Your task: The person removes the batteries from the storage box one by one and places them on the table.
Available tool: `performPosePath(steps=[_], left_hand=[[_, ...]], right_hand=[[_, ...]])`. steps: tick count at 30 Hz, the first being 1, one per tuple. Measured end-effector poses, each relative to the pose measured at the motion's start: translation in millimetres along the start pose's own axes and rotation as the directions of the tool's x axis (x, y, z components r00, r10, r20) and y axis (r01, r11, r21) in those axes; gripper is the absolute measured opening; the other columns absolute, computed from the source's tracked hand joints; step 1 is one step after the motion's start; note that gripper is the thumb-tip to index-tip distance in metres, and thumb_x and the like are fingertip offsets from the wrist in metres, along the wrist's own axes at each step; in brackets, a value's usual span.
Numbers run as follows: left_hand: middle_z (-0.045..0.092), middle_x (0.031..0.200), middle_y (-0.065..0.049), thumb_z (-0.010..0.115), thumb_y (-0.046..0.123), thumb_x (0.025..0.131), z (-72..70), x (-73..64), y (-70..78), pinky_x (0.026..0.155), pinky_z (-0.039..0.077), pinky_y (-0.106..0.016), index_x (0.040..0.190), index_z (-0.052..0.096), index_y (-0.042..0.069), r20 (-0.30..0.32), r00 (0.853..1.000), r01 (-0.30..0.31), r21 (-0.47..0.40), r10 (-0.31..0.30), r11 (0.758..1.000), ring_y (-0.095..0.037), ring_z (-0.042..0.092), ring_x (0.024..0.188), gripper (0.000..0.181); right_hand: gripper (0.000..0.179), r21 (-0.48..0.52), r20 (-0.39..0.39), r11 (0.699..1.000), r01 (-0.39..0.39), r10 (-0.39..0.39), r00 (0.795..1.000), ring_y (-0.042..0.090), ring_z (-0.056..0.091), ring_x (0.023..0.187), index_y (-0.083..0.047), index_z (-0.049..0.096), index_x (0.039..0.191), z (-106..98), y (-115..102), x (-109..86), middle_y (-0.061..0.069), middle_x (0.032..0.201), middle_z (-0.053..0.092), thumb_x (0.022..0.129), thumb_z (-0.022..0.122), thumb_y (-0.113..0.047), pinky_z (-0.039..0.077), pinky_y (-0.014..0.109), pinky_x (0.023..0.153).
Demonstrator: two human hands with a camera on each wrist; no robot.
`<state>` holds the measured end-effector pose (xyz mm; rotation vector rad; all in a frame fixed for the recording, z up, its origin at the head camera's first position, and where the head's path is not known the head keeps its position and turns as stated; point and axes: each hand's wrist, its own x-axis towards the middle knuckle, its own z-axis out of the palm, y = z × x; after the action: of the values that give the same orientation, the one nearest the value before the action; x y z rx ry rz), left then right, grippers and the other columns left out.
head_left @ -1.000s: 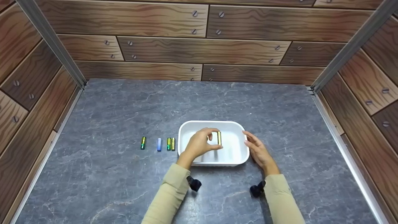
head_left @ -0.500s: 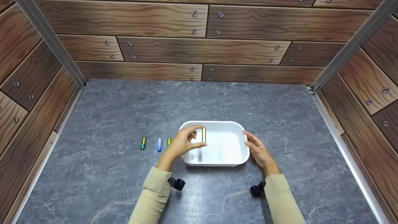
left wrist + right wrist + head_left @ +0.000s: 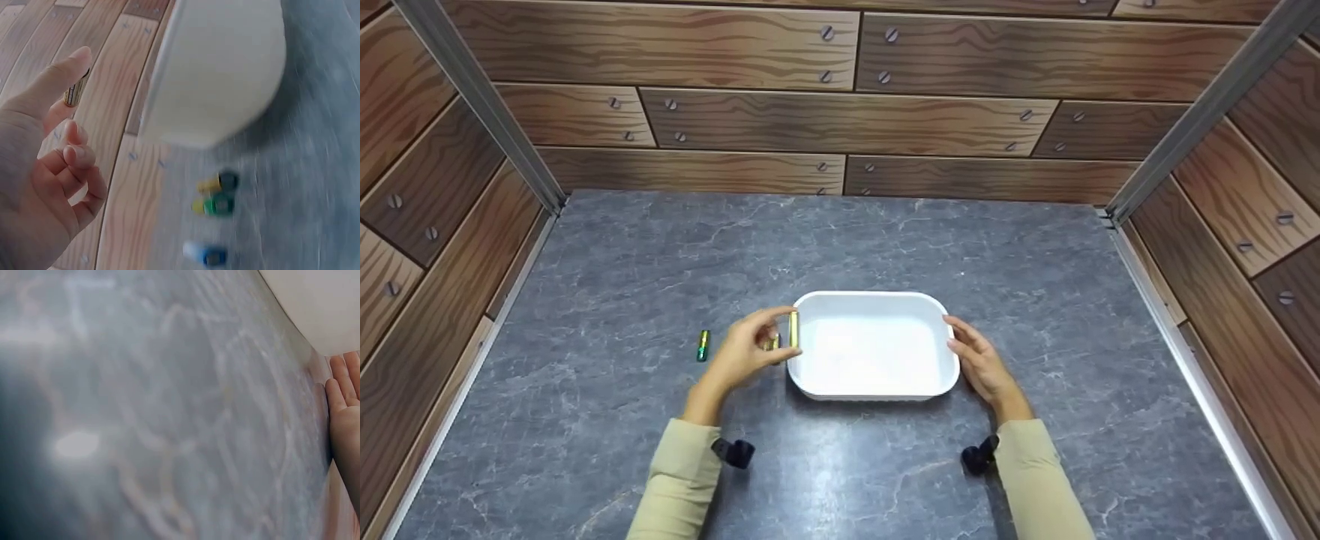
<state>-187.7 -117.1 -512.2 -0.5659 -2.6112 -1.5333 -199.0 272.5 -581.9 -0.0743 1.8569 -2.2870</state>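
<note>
My left hand (image 3: 741, 351) pinches a gold battery (image 3: 793, 330) between thumb and index finger, held over the left rim of a white tub (image 3: 877, 394). In the left wrist view the same battery (image 3: 72, 94) shows behind the thumb, the other fingers loosely curled. Below that hand lie a gold-and-black battery (image 3: 219, 181), a green battery (image 3: 216, 205) and a blue battery (image 3: 205, 255), blurred there and mostly hidden in the head view. My right hand (image 3: 988, 366) rests with fairly straight fingers against the tub's right side. The tub's inside holds nothing visible.
A green-and-gold battery (image 3: 703, 345) lies by itself left of my left hand. The tub stands on a grey marbled tabletop (image 3: 840, 240). Wood-patterned walls (image 3: 750, 120) close off the back and both sides, with metal posts at the corners.
My left hand has carried the gold battery leftward from over the middle of the tub to its left rim, now covering most of the batteries beside it. The right hand stays in place.
</note>
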Motion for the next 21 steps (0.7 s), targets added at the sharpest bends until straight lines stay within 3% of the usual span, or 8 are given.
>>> performPosePath(steps=[3, 10, 15, 21], left_hand=[[0.058, 0.078, -0.014, 0.083, 0.017, 0.072, -10.3, -6.7, -8.8, 0.059, 0.036, -0.016, 0.123, 0.063, 0.006, -0.018, 1.0, 0.002, 0.017, -0.002, 1.0, -0.007, 0.041, 0.063, 0.056], [0.057, 0.078, -0.016, 0.085, 0.011, 0.069, -30.0, -19.6, -27.6, 0.061, 0.039, -0.017, 0.122, 0.064, 0.005, -0.064, 0.998, 0.03, 0.001, -0.03, 1.0, -0.019, 0.047, 0.066, 0.058], [0.056, 0.076, -0.017, 0.084, 0.007, 0.068, -38.5, -26.9, -40.8, 0.06, 0.038, -0.018, 0.12, 0.064, 0.003, -0.088, 0.996, 0.026, 0.02, -0.024, 0.999, -0.017, 0.046, 0.065, 0.056], [0.055, 0.079, -0.014, 0.085, 0.01, 0.069, -47.9, -33.4, -49.1, 0.062, 0.036, -0.018, 0.122, 0.065, 0.008, -0.075, 0.991, 0.117, 0.047, -0.113, 0.992, -0.019, 0.045, 0.067, 0.057]], right_hand=[[0.041, 0.0, 0.009, 1.0, 0.003, -0.003, 1.0, -0.004, 0.055, 0.113, -0.037, 0.061, 0.113, -0.1, -0.5, -0.2, -0.021, 0.12, 0.06, 0.096, 0.049, -0.003, 0.042, 0.014, 0.097], [0.039, 0.004, -0.012, 1.0, -0.007, 0.007, 1.0, -0.004, 0.055, 0.113, -0.036, 0.061, 0.113, 0.4, -0.8, 0.1, -0.02, 0.119, 0.061, 0.096, 0.049, -0.002, 0.043, 0.014, 0.097], [0.038, 0.005, -0.032, 1.0, -0.012, 0.012, 0.999, -0.002, 0.056, 0.113, -0.033, 0.061, 0.115, 1.1, -1.1, 0.3, -0.019, 0.119, 0.061, 0.096, 0.05, -0.003, 0.043, 0.015, 0.096], [0.039, -0.005, -0.051, 1.0, -0.025, 0.025, 0.998, -0.003, 0.056, 0.113, -0.028, 0.06, 0.122, 2.4, -1.3, -0.1, -0.019, 0.119, 0.061, 0.095, 0.049, -0.002, 0.043, 0.015, 0.096]])
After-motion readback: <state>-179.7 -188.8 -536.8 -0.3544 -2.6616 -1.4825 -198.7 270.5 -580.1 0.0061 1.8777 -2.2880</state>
